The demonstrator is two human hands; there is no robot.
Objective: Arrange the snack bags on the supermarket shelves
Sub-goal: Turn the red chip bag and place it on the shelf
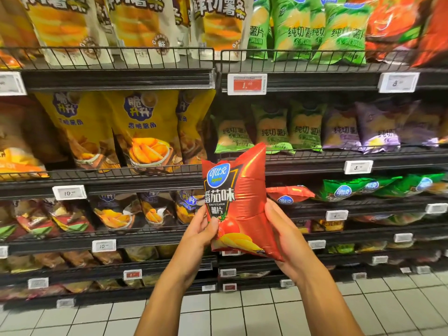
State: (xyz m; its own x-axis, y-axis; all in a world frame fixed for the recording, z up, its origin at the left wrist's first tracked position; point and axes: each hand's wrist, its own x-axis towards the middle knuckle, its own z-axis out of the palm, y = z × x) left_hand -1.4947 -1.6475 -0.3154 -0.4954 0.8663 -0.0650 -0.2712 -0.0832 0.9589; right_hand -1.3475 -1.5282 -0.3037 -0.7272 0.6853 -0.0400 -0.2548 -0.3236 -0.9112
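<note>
A red tomato-flavour chip bag [244, 190] stands upright in front of the shelves, held in both hands. My left hand [200, 230] grips its lower left edge, thumb across the front. My right hand [282, 229] cups its right side, with the fingers hidden behind the bag. Just behind and to the right, another red bag [289, 193] of the same kind lies flat on the third shelf [351, 204], next to green bags [344, 189].
Black wire-fronted shelves fill the view. Yellow wedge bags [143, 132] stand on the left, small green [271, 128] and purple bags [378, 127] on the right. White bags [145, 25] line the top shelf. White price tags [357, 166] line the shelf edges. Pale tiled floor [254, 311] lies below.
</note>
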